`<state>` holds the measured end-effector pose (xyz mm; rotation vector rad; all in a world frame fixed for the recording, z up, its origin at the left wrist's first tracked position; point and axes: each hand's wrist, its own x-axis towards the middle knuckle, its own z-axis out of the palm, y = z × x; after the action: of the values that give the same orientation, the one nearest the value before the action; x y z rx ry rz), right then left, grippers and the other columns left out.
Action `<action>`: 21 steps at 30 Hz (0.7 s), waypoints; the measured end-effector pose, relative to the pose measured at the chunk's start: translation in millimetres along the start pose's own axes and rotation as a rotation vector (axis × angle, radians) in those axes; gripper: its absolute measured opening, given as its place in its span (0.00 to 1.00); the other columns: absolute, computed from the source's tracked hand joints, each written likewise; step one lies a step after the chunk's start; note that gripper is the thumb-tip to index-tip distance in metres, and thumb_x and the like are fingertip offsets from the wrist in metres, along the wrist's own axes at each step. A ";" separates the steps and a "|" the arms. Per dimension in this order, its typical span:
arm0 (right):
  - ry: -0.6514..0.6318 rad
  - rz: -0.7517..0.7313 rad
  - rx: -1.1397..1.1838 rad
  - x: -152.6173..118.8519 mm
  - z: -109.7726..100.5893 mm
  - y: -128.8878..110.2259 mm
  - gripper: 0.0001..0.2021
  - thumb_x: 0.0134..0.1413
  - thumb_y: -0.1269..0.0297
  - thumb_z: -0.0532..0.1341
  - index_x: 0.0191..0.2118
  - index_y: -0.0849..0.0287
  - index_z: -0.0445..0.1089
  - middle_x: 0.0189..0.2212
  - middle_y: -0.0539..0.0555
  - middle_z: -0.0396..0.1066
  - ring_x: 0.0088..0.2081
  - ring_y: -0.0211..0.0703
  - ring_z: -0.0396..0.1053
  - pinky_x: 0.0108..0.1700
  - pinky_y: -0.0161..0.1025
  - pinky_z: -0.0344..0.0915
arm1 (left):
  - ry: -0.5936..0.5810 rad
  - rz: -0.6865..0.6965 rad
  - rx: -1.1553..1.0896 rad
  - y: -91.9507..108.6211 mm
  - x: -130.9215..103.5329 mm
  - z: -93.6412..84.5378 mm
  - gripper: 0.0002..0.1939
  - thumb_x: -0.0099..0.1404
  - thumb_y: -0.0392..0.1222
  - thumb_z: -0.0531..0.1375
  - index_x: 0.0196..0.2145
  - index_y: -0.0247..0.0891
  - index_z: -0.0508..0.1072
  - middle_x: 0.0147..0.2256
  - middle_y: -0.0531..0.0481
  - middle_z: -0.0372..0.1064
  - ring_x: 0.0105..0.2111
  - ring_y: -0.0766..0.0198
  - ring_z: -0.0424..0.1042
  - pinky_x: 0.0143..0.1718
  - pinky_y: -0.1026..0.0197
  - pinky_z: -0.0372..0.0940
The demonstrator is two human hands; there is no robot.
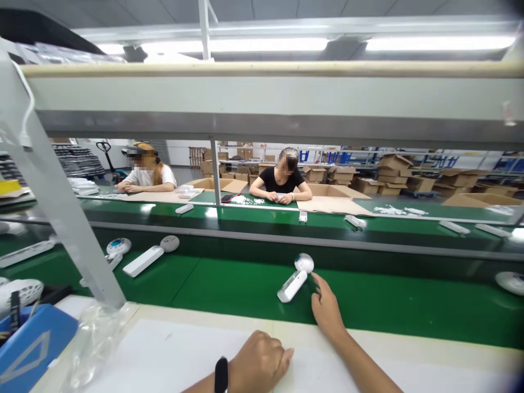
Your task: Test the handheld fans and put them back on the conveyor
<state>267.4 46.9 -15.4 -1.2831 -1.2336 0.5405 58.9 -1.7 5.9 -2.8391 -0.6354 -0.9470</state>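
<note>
A white handheld fan (293, 285) with a round head and a straight handle lies on the green conveyor belt in front of me. My right hand (327, 311) reaches over the belt, index finger stretched toward the fan's head, thumb apart from it; nothing is held. The fingertip is very close to the head, and whether it touches I cannot tell. My left hand (260, 360), with a black band at the wrist, rests closed on the white worktop (172, 349). Its fingers curl under and are mostly hidden; no object shows in it.
More white fans (143, 261) lie along the belt to the left, another (511, 283) at far right. A blue bin (36, 344) and clear plastic bag (92, 344) stand at left. A metal post (77, 218) and overhead shelf (262, 98) frame the view. Two people sit opposite.
</note>
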 end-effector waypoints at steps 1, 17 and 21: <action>-0.006 -0.030 -0.022 -3.3 0.2 -3.5 0.19 0.42 0.74 0.52 0.42 0.53 0.66 0.41 0.55 0.66 0.45 0.52 0.63 0.49 0.49 0.56 | 0.008 -0.028 -0.012 -0.9 -1.3 1.4 0.20 0.66 0.36 0.41 0.20 0.37 0.64 0.15 0.52 0.63 0.14 0.67 0.60 0.17 0.63 0.55; -0.160 -0.232 -0.521 -21.2 19.9 -16.3 0.11 0.36 0.78 0.47 0.14 0.56 0.49 0.12 0.45 0.46 0.18 0.36 0.49 0.24 0.37 0.43 | -0.325 -0.147 0.167 -11.5 6.7 15.3 0.09 0.50 0.27 0.50 0.19 0.36 0.66 0.21 0.46 0.69 0.22 0.62 0.66 0.24 0.61 0.58; -0.170 -0.222 -0.623 -25.2 18.6 -22.2 0.14 0.39 0.82 0.47 0.14 0.58 0.55 0.12 0.45 0.50 0.19 0.36 0.53 0.24 0.35 0.47 | -0.528 -0.437 0.198 -4.3 18.0 10.5 0.11 0.51 0.28 0.50 0.23 0.33 0.72 0.26 0.41 0.72 0.28 0.54 0.71 0.29 0.56 0.62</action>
<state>235.6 26.5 -8.0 -1.6027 -1.7457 0.0981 76.0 10.8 7.8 -2.8132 -1.3537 -0.1219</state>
